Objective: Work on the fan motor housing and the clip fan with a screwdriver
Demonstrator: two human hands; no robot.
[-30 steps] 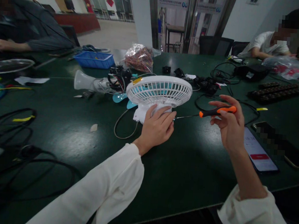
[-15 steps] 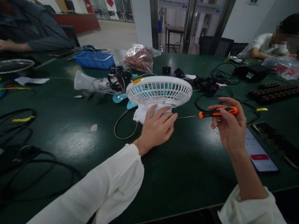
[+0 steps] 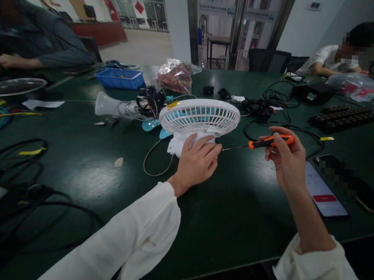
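A small white fan (image 3: 200, 117) with a slatted round guard and blue blades lies on the dark green table, guard tilted up. My left hand (image 3: 198, 160) is wrapped over the fan's white motor housing and holds it. My right hand (image 3: 285, 158) grips a screwdriver (image 3: 271, 142) by its orange and black handle. The thin shaft points left, and its tip meets the fan's right side by my left fingertips; the exact contact point is hidden. A grey cable (image 3: 149, 165) loops out from the fan's left side.
Behind the fan stand a blue basket (image 3: 120, 78) and a clear bag of reddish-brown contents (image 3: 175, 75). A grey stand (image 3: 116, 106) lies to its left. Two phones, one a lit phone (image 3: 325, 194), rest by my right forearm. Black cables (image 3: 37, 188) cover the left side. Other people sit around.
The view has shifted slightly. My right hand and the screwdriver's handle have moved a little; the tip stays at the fan's side. My left hand keeps its hold.
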